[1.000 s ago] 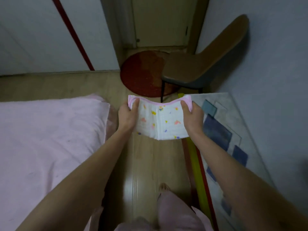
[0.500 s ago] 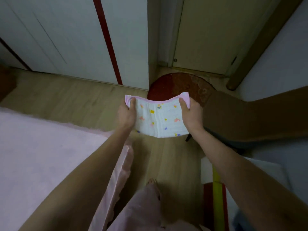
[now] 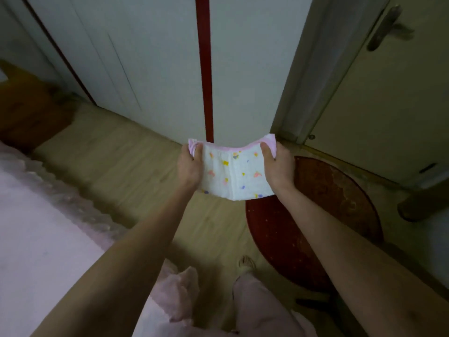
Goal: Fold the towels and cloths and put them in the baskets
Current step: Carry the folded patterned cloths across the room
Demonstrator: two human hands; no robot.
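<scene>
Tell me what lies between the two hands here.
In the head view, the folded patterned cloth spans between the left hand and right hand; each grips one end.

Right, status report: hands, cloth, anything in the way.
Left hand and right hand each grip an end of the folded cloth, held up over the floor. No basket in view. Nothing between the hands.

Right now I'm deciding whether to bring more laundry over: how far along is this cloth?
The patterned cloth already looks folded into a small layered rectangle. In hand: the left hand and right hand each pinch a top corner, holding it in the air above the wooden floor. Left: placing it in a basket; no basket is in view, so I can't tell about other cloths.
</scene>
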